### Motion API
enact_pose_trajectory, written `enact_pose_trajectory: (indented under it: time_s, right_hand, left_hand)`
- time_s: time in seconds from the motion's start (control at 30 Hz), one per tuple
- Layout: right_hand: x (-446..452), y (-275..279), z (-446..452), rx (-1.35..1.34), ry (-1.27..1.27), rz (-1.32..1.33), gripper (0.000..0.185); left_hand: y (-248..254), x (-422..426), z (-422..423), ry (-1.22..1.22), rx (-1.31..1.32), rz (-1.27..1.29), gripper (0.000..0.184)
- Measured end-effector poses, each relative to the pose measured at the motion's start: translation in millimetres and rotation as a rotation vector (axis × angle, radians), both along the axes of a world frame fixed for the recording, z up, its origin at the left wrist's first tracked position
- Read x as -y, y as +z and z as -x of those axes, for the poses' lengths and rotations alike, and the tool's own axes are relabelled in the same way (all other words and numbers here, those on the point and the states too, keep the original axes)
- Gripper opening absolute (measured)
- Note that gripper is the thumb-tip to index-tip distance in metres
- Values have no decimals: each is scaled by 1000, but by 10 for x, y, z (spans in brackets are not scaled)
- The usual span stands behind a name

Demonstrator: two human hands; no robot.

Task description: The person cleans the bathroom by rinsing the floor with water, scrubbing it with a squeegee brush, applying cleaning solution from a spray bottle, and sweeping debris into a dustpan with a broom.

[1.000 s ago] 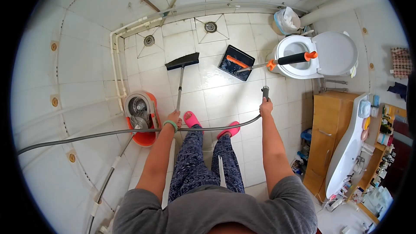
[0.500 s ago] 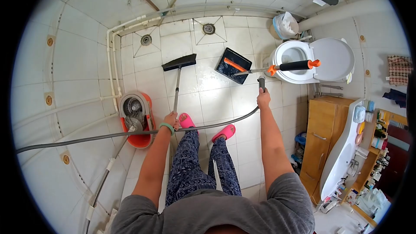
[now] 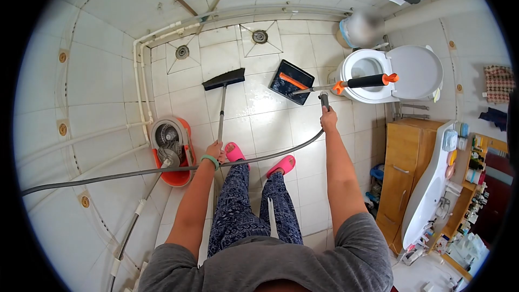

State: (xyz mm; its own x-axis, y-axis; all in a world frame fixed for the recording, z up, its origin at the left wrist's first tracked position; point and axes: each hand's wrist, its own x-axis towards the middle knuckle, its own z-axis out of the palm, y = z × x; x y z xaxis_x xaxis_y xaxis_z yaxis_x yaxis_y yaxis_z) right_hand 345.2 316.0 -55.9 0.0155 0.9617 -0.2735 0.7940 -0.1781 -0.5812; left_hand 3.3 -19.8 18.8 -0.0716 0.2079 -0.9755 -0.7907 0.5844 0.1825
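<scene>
In the head view, the person's left hand (image 3: pixel 215 152) has its fingers wrapped round the upper end of the handle of a broom (image 3: pixel 224 79). The broom's black head lies on the tiled floor (image 3: pixel 270 130), towards the far left corner, and its grey handle slants back from there to the hand. A green band (image 3: pixel 211 160) circles the left wrist.

The right hand (image 3: pixel 328 119) has its fingers closed around the end of a grey hose (image 3: pixel 259 160), whose nozzle (image 3: pixel 324 101) points away from the person, towards the floor's far edge. From that hand the hose curves across in front of the legs, meets the left forearm by the band and runs on past the floor's left edge; whether it touches the forearm cannot be told.

A black dustpan (image 3: pixel 305 71) lies on the floor between the broom head and the toilet (image 3: pixel 369 65), just beyond the nozzle, with an orange strip in its pan. Its handle, black-gripped and orange-tipped, shows across the toilet bowl. The floor shines wet between broom head and dustpan.

By the floor's left edge stands an orange bucket (image 3: pixel 177 179) with a mop (image 3: pixel 171 154) in it. Near the far edge are two round drains (image 3: pixel 260 36), and a bin (image 3: pixel 350 32) with a blurred top stands by the far right corner.
</scene>
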Motion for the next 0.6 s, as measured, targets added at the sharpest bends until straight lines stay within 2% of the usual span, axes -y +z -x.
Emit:
enact_pose_trajectory:
  time_s: [0.1,0.2,0.27,0.3,0.37,0.47,0.5,0.57,0.6]
  right_hand:
    - [32,-35,-69,61,-18,31,25]
    - [126,23,-119,-13,-44,112,25]
    - [143,-251,-285,45,-21,-30,24]
    - [177,-131,-243,45,-21,-29,24]
    - [272,268,-94,-68,-157,237,24]
    - [305,-202,-368,-12,-136,98,25]
    - [337,-87,-310,-13,-127,102,25]
    - [385,362,-109,-50,-321,300,25]
    - [387,319,-128,-37,-343,274,26]
  left_hand:
    - [-19,5,-4,16,8,1,13]
    - [-20,-9,-12,15,8,-4,13]
    - [-20,-12,-7,0,2,-5,14]
    - [-21,-13,-8,6,1,2,15]
    - [18,-21,-29,13,5,12,16]
    - [135,-68,-51,75,28,49,19]
    - [133,-60,-61,54,11,49,17]
    - [119,-33,-65,42,-5,51,15]
    - [102,-28,-67,34,4,40,13]
